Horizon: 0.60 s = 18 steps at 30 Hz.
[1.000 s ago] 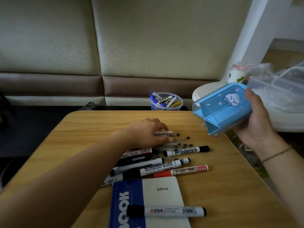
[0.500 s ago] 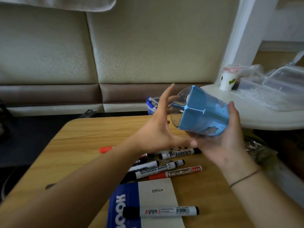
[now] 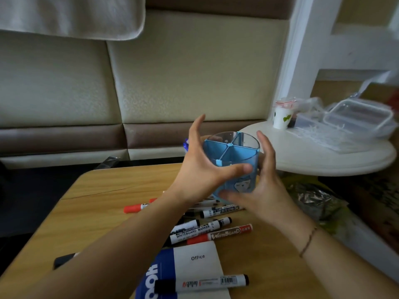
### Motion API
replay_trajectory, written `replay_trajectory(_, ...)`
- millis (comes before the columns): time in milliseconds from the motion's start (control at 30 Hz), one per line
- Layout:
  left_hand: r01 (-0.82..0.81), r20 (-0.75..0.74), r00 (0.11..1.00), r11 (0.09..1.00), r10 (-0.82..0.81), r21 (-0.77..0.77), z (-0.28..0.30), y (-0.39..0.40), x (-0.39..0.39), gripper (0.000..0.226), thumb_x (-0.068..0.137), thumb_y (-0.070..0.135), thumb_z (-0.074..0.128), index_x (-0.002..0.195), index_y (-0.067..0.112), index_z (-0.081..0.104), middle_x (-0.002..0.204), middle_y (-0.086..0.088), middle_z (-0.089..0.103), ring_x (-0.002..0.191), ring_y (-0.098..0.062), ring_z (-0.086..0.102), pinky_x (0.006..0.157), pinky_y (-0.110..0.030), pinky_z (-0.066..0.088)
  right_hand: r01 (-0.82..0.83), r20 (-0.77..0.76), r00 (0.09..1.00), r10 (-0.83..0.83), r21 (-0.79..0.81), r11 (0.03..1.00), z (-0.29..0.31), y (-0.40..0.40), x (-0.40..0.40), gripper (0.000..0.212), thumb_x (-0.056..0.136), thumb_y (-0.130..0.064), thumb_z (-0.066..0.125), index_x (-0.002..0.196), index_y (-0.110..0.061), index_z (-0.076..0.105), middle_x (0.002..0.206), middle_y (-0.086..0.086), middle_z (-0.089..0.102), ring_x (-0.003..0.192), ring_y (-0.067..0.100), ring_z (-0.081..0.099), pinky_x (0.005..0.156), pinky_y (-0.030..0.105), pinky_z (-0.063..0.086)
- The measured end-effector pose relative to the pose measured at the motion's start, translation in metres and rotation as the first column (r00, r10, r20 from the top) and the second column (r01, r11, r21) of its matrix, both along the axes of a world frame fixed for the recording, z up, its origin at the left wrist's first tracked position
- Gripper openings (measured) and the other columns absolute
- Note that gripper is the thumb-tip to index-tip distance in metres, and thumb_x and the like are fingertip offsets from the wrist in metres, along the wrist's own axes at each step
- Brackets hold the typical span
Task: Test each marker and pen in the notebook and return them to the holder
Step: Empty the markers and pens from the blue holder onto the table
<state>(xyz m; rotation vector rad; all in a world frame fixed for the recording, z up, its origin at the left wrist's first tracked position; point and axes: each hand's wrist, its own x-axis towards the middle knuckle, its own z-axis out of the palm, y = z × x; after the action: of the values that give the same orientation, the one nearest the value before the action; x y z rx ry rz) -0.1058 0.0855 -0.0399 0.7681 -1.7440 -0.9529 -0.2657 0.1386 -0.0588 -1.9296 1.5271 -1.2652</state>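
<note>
Both hands, left hand (image 3: 200,169) and right hand (image 3: 262,186), grip empty holder (image 3: 232,160), fingers curled round it; markers (image 3: 207,229) lie on table (image 3: 97,203) (none returned); notebook (image 3: 194,266) closed, testing seemingly unstarted.

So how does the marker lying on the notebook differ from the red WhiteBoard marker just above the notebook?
The marker on the notebook has black ends; the red WhiteBoard marker has red ends. The first rests on the notebook cover; the second lies on the bare wooden table, beside the notebook's top edge. The first lies almost level across the picture; the second tilts up to the right. Both are capped, with pale printed barrels.
</note>
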Motion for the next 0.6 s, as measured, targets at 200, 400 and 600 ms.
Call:
replay_trajectory(200,-0.081,0.464,0.872,0.980,0.157,-0.179,0.010,0.008,0.018,0.099,0.074,0.067,0.067,0.152,0.040,0.011,0.160,0.015,0.014,0.143,-0.009,0.023,0.115,-0.038,0.031,0.258,0.100,0.961,-0.257,0.008,0.966,-0.013,-0.058,-0.011,0.109,0.059,-0.045,0.087,0.141,-0.041,0.015,0.135,0.002,0.050,0.107,0.012,0.052,0.080,0.028,0.052)
replay_trajectory(400,0.126,0.801,0.563,0.937,0.204,-0.327,-0.019,0.039,0.065,0.067,0.083,0.071,0.052,0.142,0.049,0.030,0.155,0.024,0.013,0.145,-0.003,0.001,0.121,-0.048,0.013,0.463,0.049,0.886,-0.461,-0.053,0.885,-0.043,-0.107,0.002,0.101,0.057,-0.039,0.091,0.131,-0.032,0.022,0.132,0.005,0.050,0.115,0.021,0.056,0.086,0.036,0.056)
replay_trajectory(600,0.392,0.839,0.545,0.884,-0.001,-0.254,-0.037,0.061,0.088,0.057,0.085,0.068,0.056,0.135,0.043,0.047,0.155,0.024,0.020,0.146,0.003,0.000,0.122,-0.040,0.006,0.520,0.075,0.854,-0.515,-0.077,0.851,-0.063,-0.118,0.011,0.097,0.059,-0.032,0.091,0.131,-0.029,0.026,0.132,0.006,0.046,0.118,0.022,0.051,0.087,0.034,0.054)
